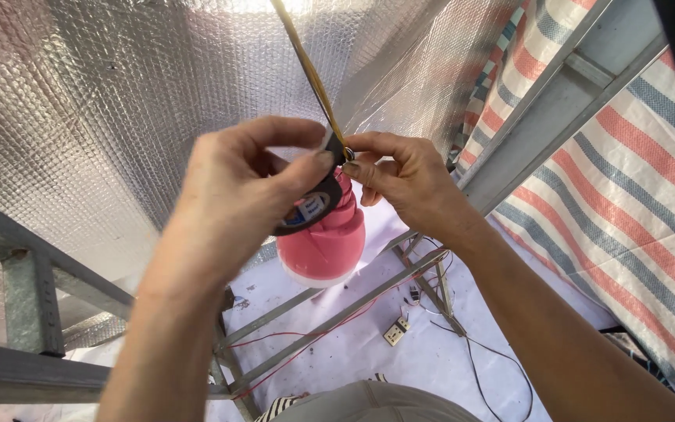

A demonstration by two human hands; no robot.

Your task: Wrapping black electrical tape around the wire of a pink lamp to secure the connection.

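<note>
My left hand (pixel 240 187) grips a roll of black electrical tape (pixel 314 209) with a blue and white inner label, thumb and fingers around it. My right hand (pixel 400 176) pinches the yellowish twin cable (pixel 310 70) where the black tape end meets it, right above a pink bulb-shaped lamp (pixel 323 246) with a white bottom rim. The cable runs up and left to the top of the view. The lamp hangs just below both hands, partly hidden by the tape roll.
Silver bubble-foil sheeting (pixel 103 101) covers the left and top. A red, white and blue striped tarp (pixel 626 187) hangs on the right behind grey metal beams (pixel 541 117). Below, metal frame bars (pixel 337 312), red and black wires and a small socket (pixel 394 331) lie on white sheeting.
</note>
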